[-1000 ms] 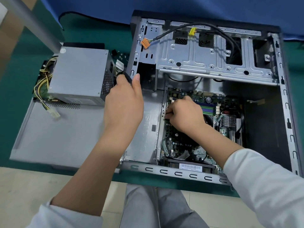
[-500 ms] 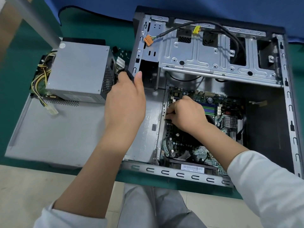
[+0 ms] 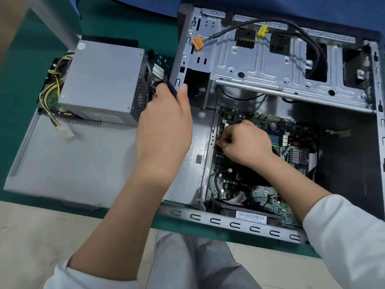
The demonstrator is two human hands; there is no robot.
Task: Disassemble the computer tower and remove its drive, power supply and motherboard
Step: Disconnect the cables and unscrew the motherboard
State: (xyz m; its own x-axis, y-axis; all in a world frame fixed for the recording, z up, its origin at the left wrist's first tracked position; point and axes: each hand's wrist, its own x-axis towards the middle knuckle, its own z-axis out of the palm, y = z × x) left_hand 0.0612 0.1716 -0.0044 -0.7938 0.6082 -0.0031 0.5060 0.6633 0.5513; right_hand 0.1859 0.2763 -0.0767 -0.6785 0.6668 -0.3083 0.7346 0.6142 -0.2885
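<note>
The open computer tower (image 3: 333,236) lies on its side on the green table. Its green motherboard (image 3: 289,138) sits inside the case. My right hand (image 3: 248,142) is curled over the board's left edge, fingertips pinching something small that I cannot make out. My left hand (image 3: 166,130) hovers over the case's left wall and grips a black tool handle (image 3: 169,86). The grey power supply (image 3: 104,80) lies outside the case at the left, on the removed side panel (image 3: 62,159), with yellow wires (image 3: 50,94) trailing from it.
The empty metal drive cage (image 3: 270,65) spans the top of the case, with a black cable ending in orange (image 3: 197,43) and yellow (image 3: 263,30) plugs. Loose screws (image 3: 161,58) lie on the table between supply and case. A grey post (image 3: 52,19) rises at upper left.
Both hands stay nearly in place; my right hand's fingers have curled tighter at the motherboard's left edge. The view has shifted slightly.
</note>
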